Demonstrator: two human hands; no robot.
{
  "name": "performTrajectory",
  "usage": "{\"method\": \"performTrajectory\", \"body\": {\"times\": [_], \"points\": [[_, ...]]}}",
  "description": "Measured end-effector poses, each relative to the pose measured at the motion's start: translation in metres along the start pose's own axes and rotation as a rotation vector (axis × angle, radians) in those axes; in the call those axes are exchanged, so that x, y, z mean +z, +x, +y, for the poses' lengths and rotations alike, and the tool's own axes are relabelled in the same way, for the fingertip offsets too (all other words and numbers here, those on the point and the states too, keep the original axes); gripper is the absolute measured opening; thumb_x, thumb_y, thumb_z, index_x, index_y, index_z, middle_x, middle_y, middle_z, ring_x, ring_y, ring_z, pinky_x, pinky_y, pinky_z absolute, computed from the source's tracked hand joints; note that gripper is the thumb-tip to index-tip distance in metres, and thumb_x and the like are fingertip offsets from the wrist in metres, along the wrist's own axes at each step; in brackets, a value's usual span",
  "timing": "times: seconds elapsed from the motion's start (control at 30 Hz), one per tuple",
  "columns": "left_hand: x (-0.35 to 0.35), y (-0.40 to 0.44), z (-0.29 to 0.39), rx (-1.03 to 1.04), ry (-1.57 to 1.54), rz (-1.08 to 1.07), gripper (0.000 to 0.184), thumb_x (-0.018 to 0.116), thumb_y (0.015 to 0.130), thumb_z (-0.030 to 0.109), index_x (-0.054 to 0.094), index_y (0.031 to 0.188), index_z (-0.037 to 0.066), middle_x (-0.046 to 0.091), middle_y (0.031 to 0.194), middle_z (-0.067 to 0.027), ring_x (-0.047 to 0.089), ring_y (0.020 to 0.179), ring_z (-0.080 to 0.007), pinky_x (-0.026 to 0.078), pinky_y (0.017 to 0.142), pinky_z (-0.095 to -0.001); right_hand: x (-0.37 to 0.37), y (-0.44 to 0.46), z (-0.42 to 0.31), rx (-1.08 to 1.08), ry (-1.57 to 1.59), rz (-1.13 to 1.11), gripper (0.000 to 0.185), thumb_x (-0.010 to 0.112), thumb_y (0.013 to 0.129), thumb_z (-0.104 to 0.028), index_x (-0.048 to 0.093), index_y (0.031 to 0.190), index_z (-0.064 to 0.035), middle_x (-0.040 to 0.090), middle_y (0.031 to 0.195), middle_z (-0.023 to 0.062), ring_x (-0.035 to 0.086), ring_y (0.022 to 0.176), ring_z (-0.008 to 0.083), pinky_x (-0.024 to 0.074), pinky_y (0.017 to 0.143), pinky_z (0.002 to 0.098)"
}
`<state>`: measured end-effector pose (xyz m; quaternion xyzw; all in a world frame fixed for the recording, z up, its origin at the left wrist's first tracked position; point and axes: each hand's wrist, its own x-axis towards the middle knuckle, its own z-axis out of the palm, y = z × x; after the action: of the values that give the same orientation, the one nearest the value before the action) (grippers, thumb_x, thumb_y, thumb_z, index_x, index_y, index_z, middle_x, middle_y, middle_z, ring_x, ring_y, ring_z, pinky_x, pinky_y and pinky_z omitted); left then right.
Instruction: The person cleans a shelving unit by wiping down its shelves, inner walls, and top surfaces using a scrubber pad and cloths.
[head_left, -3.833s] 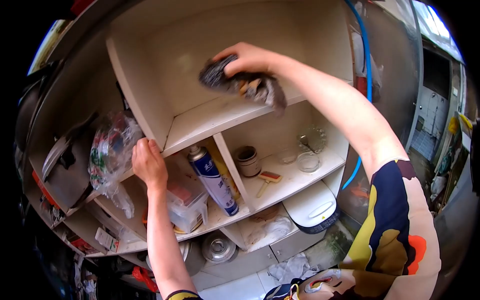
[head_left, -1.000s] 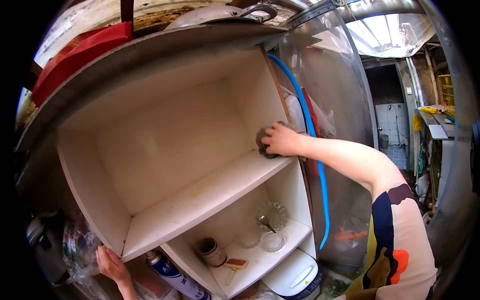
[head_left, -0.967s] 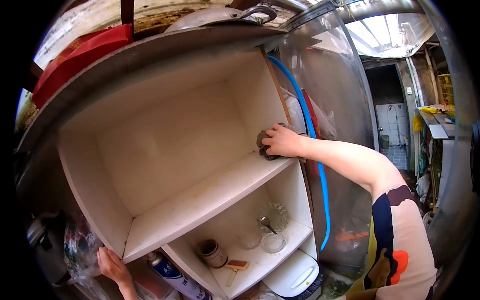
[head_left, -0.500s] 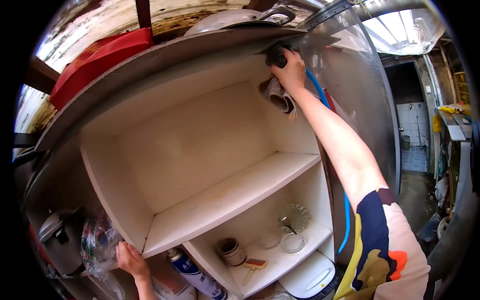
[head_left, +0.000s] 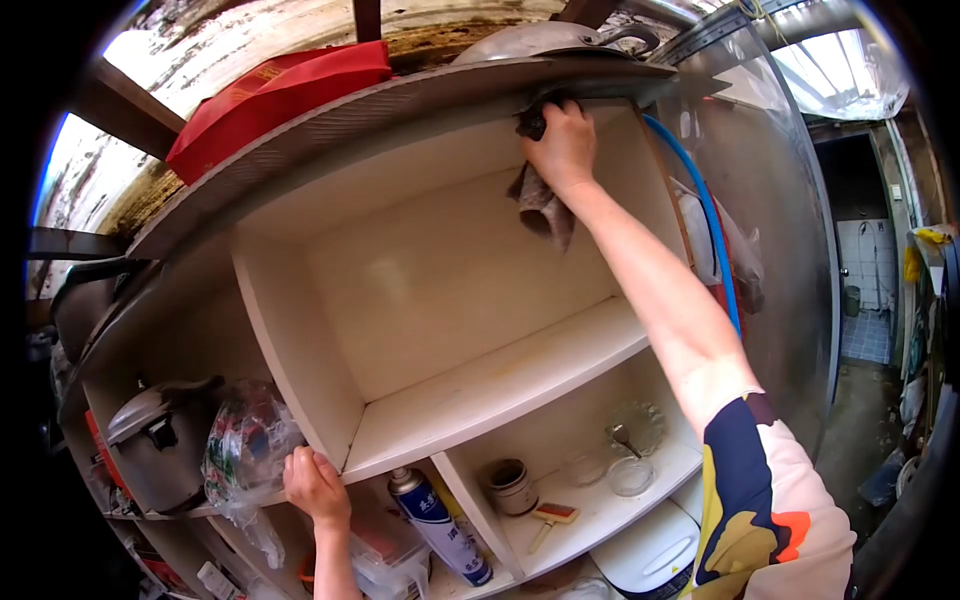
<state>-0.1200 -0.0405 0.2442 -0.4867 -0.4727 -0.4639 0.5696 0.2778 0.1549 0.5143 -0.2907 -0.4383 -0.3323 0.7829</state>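
Note:
My right hand (head_left: 563, 148) is closed on a dirty grey-brown cloth (head_left: 545, 212), whose loose end hangs below the fingers. It presses a dark, bunched part of the cloth against the top front edge of the white cabinet (head_left: 300, 300), left of the upper right corner. Down at the lower left, my left hand (head_left: 318, 487) has its fingers curled over the shelf edge (head_left: 395, 458), by the foot of the upright divider. Beside it is a clear plastic bag (head_left: 245, 450) with coloured print. The upper compartment's back panel (head_left: 420, 280) shows behind my right arm.
The lower shelves hold a blue spray can (head_left: 437, 525), a jar (head_left: 512, 487), a small brush (head_left: 551, 522) and glass dishes (head_left: 631, 477). A pressure cooker (head_left: 160, 450) stands at left. Above lie a red bag (head_left: 280, 105) and a metal lid (head_left: 545, 42). A blue hose (head_left: 705, 200) runs at right.
My right hand has slid the cloth leftward along the cabinet's top edge, away from the right corner. My left hand stays at the shelf edge. The whole view has shifted.

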Motion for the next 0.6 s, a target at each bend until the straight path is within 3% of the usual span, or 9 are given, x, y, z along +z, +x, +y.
{"method": "performTrajectory", "body": {"times": [0.17,0.6], "points": [[0.002,-0.003,-0.006,-0.003,0.027,0.002,0.012,0.049,0.088,0.013,0.051,0.080,0.004,0.052,0.076,-0.0124,0.053,0.075,-0.0344,0.041,0.065,-0.0446,0.016,-0.031,-0.081,-0.031,0.175,0.075,0.031,0.076,0.060,-0.014,0.064,0.087,-0.0037,0.048,0.113,0.0197,0.049,0.101,0.0405,0.0483,0.085,0.0462],[0.001,-0.003,-0.008,-0.028,0.038,-0.021,0.011,0.055,0.086,0.018,0.056,0.079,0.010,0.056,0.077,-0.0064,0.056,0.075,-0.0280,0.043,0.065,-0.0413,0.021,-0.068,-0.225,-0.083,0.279,-0.053,0.037,0.076,0.058,-0.014,0.063,0.091,-0.0041,0.048,0.112,0.0190,0.050,0.101,0.0398,0.0488,0.084,0.0456]]}}
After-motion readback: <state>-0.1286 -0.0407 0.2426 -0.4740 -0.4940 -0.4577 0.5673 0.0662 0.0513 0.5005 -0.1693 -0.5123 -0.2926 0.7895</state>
